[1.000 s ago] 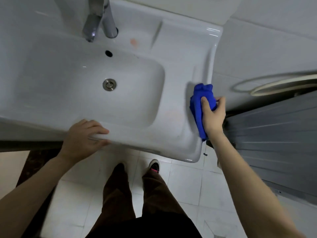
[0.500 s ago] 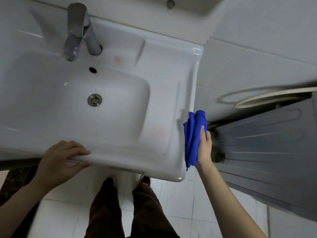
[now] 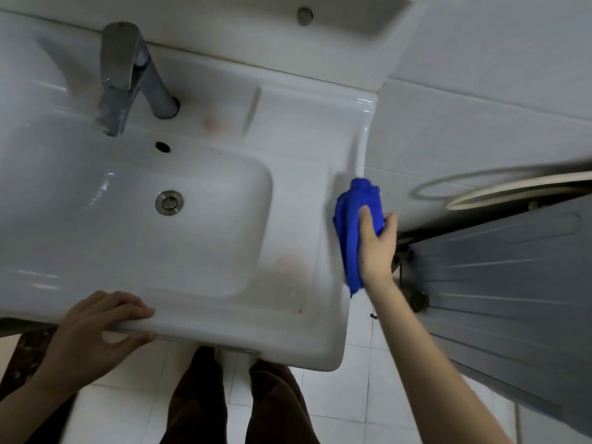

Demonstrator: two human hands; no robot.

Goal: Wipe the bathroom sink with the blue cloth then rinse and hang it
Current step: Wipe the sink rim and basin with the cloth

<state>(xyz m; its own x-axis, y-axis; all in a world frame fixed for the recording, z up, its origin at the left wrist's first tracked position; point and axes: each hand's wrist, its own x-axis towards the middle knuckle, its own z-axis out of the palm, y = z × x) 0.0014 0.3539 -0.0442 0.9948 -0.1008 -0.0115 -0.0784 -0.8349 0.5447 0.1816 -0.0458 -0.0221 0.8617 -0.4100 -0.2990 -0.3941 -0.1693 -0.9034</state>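
Here, right hand point(image 3: 376, 248) grip around blue cloth point(image 3: 350, 225) at sink point(image 3: 288, 123) edge, left hand point(image 3: 93, 334) grip around front rim.

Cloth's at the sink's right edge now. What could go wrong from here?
1. The blue cloth is bunched over the outer right edge of the sink; if the right hand loosens, it may drop to the floor.
2. A pinkish stain on the deck beside the basin may get skipped.
3. The right hand works close to the grey panel; knuckles may knock it.
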